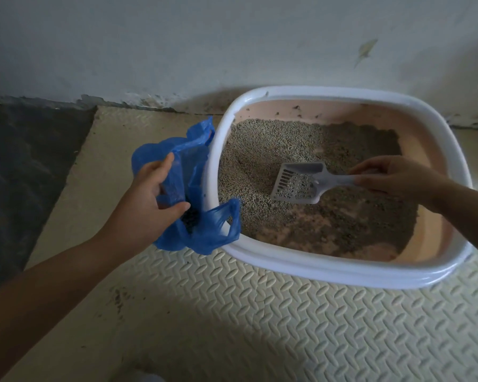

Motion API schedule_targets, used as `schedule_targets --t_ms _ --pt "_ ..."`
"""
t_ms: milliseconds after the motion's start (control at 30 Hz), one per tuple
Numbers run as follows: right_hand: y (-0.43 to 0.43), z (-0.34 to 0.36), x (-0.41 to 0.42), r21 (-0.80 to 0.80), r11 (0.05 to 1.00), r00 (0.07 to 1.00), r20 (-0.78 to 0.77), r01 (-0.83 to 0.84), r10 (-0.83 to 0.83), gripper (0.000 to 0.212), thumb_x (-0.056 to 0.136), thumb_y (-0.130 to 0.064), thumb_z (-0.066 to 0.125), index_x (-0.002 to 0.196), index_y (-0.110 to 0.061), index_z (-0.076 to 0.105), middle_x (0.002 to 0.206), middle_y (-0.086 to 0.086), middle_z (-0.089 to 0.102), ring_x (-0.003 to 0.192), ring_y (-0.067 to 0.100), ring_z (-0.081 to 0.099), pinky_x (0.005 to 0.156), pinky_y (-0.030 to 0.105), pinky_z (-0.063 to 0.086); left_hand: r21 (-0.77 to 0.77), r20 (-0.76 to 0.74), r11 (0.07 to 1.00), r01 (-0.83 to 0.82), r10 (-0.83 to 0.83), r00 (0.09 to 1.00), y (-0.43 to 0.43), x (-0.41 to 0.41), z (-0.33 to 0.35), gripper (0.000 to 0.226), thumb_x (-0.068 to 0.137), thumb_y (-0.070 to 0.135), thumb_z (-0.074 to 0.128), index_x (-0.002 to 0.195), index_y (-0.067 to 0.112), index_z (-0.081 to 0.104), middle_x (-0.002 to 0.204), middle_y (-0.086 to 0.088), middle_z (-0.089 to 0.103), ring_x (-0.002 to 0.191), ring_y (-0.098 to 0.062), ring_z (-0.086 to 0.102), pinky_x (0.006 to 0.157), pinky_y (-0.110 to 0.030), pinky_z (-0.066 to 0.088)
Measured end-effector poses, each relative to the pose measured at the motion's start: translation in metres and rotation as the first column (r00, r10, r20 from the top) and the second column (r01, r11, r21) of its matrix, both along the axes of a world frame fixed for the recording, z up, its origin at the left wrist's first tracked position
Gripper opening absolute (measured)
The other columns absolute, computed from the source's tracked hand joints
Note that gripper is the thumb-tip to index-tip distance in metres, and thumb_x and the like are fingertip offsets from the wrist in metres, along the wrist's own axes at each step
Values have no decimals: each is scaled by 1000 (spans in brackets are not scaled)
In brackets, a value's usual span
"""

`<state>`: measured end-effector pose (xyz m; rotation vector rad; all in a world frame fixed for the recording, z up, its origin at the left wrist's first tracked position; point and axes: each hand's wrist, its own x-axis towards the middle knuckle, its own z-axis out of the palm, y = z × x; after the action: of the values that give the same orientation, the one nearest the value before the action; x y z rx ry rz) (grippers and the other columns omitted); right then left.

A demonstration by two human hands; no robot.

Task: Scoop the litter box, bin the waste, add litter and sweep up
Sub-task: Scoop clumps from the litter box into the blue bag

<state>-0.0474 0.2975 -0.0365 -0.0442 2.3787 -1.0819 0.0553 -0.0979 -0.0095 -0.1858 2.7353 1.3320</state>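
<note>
Down on the mat (pixel 260 326), right hand (pixel 398 175) pinched the scoop (pixel 298 186) handle, its head lying on the litter (pixel 260 144) in the box (pixel 287 267), left hand (pixel 146 199) gripped the bag (pixel 196 150) open right against the box, so I'd guess best was dig under clumps, shake, tip low.

A cream foam mat (pixel 287 326) with a raised diamond pattern covers the floor. On it, far right and close to the wall (pixel 177 51), stands the litter box (pixel 315 268). A few dark crumbs (pixel 118 296) lie near left; beyond the mat's left edge is a dark floor covering (pixel 25 175).
</note>
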Motion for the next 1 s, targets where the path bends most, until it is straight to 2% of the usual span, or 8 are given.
schedule_targets --t_ms 133,233,300,367,433,600,800,1000 --pt "10 -3 1 69 996 996 -50 -64 68 22 80 -12 74 98 -23 66 82 6 66 66 16 58 60 25 45 7 21 999 31 -31 999 7 4 -4 85 80 4 70 144 35 23 136 13 35 125 -7 46 104 -40 43" --pt "25 -1 5 34 999 996 -92 10 -6 20 81 -8 73 93 -23 66 69 5 66 52 9 59 50 21 49 6 30 997 80 -80 996 15 5 -7 83 81 5 70 137 43 21 134 12 36 124 -7 45 104 -36 43" --pt "33 2 12 17 998 988 -142 64 -61 17 84 -8 69 96 -20 65 71 8 68 52 8 62 51 18 52 26 40 993 115 -116 992 24 4 -9 83 81 4 69 134 45 21 128 20 36 124 -4 44 105 -34 41" --pt "37 7 23 16 996 975 -204 90 -85 19 85 -8 68 100 -18 64 71 6 67 53 7 62 52 14 50 18 56 987 158 -159 986 34 2 -13 82 82 5 69 136 43 21 123 29 33 118 3 44 104 -29 39" --pt "42 12 34 40 992 957 -270 119 -104 18 86 -7 67 101 -17 64 67 3 65 49 3 59 50 10 46 -7 77 979 206 -205 976 45 -1 -18 84 82 7 69 145 34 21 124 22 33 114 4 45 101 -26 40" --pt "67 15 61 81 968 924 -325 239 -201 16 84 -12 68 96 -23 66 65 1 68 58 15 66 65 35 55 -73 111 952 296 -288 951 64 -11 -28 84 83 10 69 149 26 20 134 15 28 116 0 39 97 -23 36" --pt "94 18 81 -38 929 874 -327 368 -359 11 85 -11 68 94 -17 67 68 4 67 56 12 63 53 17 46 -115 123 942 315 -301 946 66 -19 -41 86 80 9 72 149 20 22 134 10 30 117 -8 43 99 -31 37" --pt "112 16 93 20 917 862 -350 399 -367 14 86 -14 66 97 -21 63 70 8 63 53 7 55 56 28 48 -102 120 946 306 -294 948 65 -20 -46 85 79 4 71 145 29 22 130 11 31 110 -8 44 97 -30 37"
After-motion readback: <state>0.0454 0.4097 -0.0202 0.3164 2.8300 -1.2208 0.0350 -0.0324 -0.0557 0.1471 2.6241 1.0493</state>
